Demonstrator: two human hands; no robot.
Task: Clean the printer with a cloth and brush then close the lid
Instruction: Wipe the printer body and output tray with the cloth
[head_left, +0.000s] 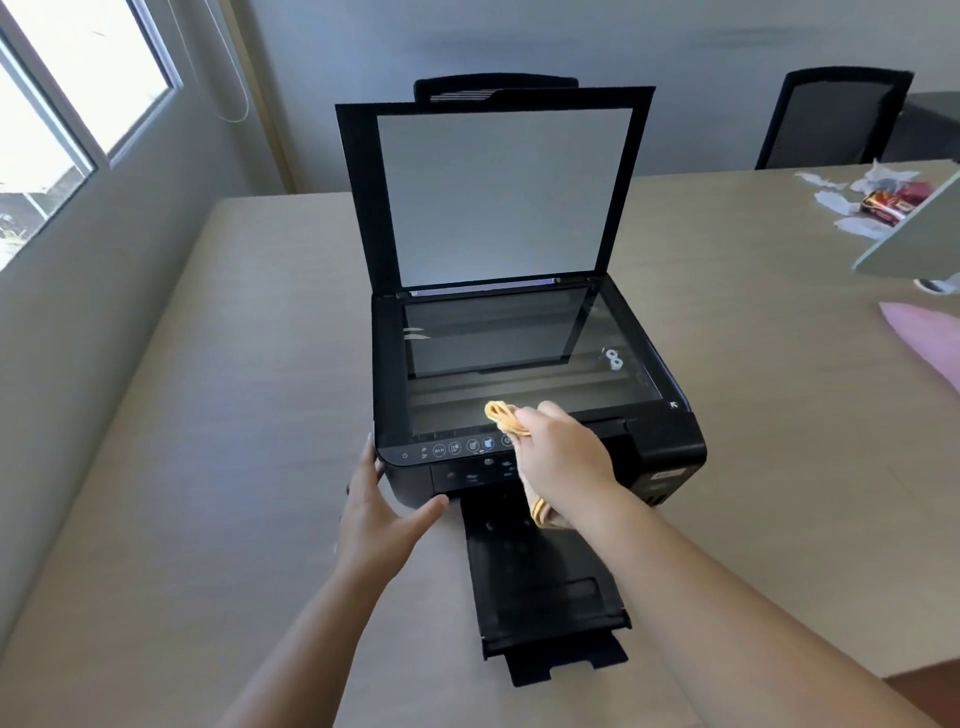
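A black printer (670, 441) stands in the middle of a beige table (208, 415). Its lid (498, 192) is raised upright, white pad facing me, and the scanner glass (509, 353) lies bare. My right hand (561, 457) is closed on a bunched yellow cloth (501, 415), whose tip touches the front edge of the glass above the control buttons. A tail of the cloth hangs below my palm. My left hand (382, 514) rests open against the printer's front left corner. The output tray (545, 582) sticks out toward me. No brush is in sight.
A black office chair (831, 119) stands behind the table at the far right. Crumpled paper and a red wrapper (883, 202) lie on the right of the table, beside a grey slanted panel (914, 234) and a pink object (924, 338). A window (62, 130) is on the left.
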